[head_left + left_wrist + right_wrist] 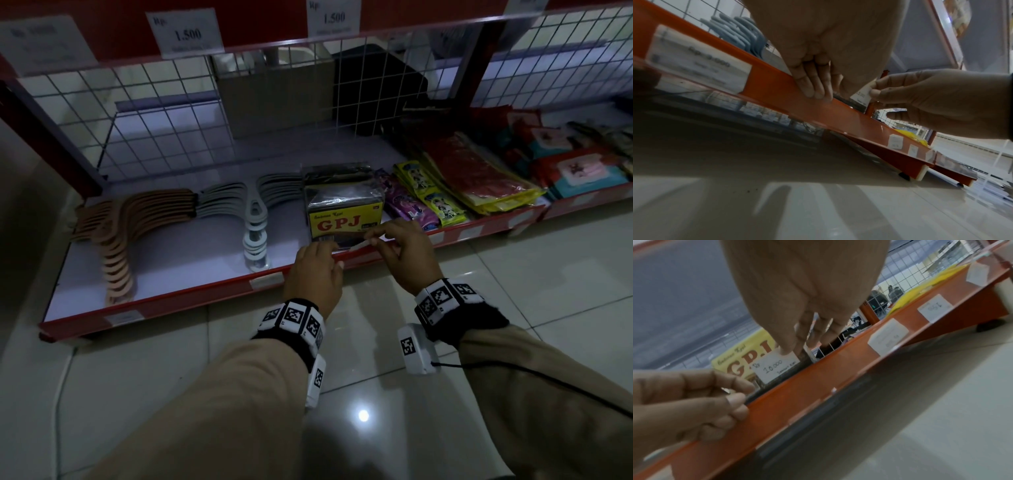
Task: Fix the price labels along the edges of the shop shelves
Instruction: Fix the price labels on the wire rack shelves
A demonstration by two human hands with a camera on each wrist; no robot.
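A small white price label (pixel 359 244) (pixel 777 368) reading 10.000 is pinched by its top edge in my right hand (pixel 371 240) (pixel 787 352), just above the red shelf edge (pixel 205 294) in front of the GPJ pack (pixel 344 219). My left hand (pixel 334 251) (pixel 813 91) is just left of it, fingers curled over the clear rail strip (pixel 789 402) on that edge and gripping its top. In the left wrist view the label (pixel 861 95) shows only partly, between the two hands.
Other labels sit in the rail at the left (pixel 267 281) (pixel 698 61) and right (pixel 888 335). Stacked hangers (pixel 116 233) lie on the shelf at the left and packets (pixel 445 202) at the right. Wire mesh (pixel 171 113) backs the shelf. Tiled floor (pixel 513 281) lies below.
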